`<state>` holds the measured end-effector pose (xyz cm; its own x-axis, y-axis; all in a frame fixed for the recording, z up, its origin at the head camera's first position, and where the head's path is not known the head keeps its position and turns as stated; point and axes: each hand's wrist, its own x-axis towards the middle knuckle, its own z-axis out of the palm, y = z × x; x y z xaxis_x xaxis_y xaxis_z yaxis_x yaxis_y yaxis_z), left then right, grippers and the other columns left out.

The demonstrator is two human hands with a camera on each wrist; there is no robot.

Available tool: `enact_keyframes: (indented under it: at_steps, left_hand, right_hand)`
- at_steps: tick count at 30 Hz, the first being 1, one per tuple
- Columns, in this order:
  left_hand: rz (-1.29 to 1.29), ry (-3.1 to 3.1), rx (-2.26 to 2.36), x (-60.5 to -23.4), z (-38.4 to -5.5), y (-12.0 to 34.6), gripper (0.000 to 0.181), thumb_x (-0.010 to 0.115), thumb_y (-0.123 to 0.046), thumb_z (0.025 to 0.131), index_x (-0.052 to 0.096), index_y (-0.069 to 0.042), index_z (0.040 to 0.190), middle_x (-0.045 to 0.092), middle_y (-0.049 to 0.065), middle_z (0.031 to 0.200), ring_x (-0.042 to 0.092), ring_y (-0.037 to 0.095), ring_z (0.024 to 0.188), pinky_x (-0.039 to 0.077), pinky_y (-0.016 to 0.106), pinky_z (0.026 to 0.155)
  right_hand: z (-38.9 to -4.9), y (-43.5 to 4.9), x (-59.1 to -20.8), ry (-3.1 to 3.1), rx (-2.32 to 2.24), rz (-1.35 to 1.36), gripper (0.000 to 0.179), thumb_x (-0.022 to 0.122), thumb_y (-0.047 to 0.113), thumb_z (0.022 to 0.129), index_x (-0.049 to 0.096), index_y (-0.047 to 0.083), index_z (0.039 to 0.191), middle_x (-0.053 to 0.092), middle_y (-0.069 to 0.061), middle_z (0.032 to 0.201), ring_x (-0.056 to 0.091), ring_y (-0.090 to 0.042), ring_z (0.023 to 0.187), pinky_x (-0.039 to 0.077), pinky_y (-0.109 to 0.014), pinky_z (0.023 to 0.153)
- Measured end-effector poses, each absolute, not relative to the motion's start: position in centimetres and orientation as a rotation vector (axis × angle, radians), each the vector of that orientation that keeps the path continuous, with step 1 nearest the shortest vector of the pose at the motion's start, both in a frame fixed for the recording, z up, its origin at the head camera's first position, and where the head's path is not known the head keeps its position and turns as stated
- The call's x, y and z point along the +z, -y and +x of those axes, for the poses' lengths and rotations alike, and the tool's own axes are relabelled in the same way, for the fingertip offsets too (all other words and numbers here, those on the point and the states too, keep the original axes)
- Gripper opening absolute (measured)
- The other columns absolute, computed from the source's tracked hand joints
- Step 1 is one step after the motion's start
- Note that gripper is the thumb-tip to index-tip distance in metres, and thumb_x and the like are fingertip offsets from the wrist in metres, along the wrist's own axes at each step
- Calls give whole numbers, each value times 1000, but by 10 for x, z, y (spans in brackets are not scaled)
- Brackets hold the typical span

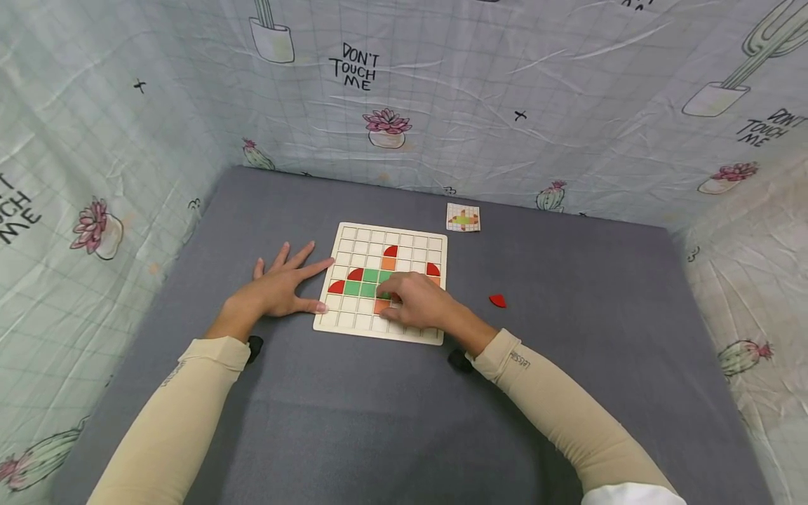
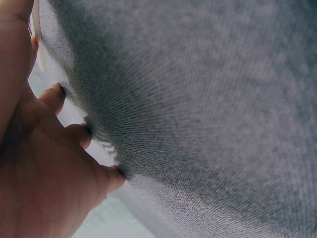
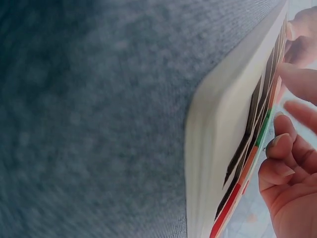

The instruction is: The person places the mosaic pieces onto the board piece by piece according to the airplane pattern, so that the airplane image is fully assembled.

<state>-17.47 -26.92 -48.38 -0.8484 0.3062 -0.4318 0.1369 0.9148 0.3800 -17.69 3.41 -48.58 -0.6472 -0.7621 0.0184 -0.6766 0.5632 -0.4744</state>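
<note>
A cream grid board (image 1: 353, 321) lies on the grey table, bearing green square tiles (image 1: 352, 287), orange square tiles (image 1: 388, 263) and red quarter-round tiles (image 1: 391, 250). My left hand (image 1: 278, 286) is spread beside it, with thumb and index fingertip touching the left edge. The other left fingertips (image 2: 119, 178) rest on the cloth. Over the board's middle, my right hand (image 1: 419, 300) has its thumb and index finger at an orange tile (image 1: 381, 306) in the lower row. Its remaining fingers (image 3: 280, 171) are curled. Part of the green row is hidden beneath this hand.
A loose red quarter-round tile (image 1: 498, 301) lies on the table right of the board. Behind the board is a small card (image 1: 463, 217) printed with a coloured grid pattern. A patterned cloth (image 1: 454, 84) hangs round the table's back and sides.
</note>
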Motion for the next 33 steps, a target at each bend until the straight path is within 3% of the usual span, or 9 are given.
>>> enact_keyframes:
  at_steps: [6,14,24,33]
  left_hand:
    - [317,-2575,456,-484,-174,269,99,76,-62,87,22,-39,167,-6,7,179,-14,49,161,-5,80,119]
    - [315,-2578,455,-486,-175,268,101,76,-65,86,21,-41,167,-6,6,179,-14,49,161,-5,81,118]
    - [311,-2575,450,-480,-176,270,101,76,-63,86,21,-39,167,-6,7,179,-14,49,161,-5,81,118]
    - [317,-2569,455,-483,-174,270,102,75,-68,84,20,-41,167,-7,6,179,-14,49,161,-4,81,118]
  right_hand:
    - [-177,-36,-489,-2562,-684,-1257,17,75,17,96,82,14,111,71,0,92,55,-9,75,46,-23,70]
    - [-179,-56,-484,-2518,-871,-1240,16,75,10,93,82,8,107,78,-4,100,67,-15,86,55,-27,78]
    - [-182,-105,-479,-2548,-959,-1087,18,79,7,90,81,5,108,77,-7,96,58,-15,75,48,-26,68]
    - [-180,-172,-480,-2651,-907,-897,25,82,7,89,80,4,114,67,-3,85,49,-8,65,44,-26,61]
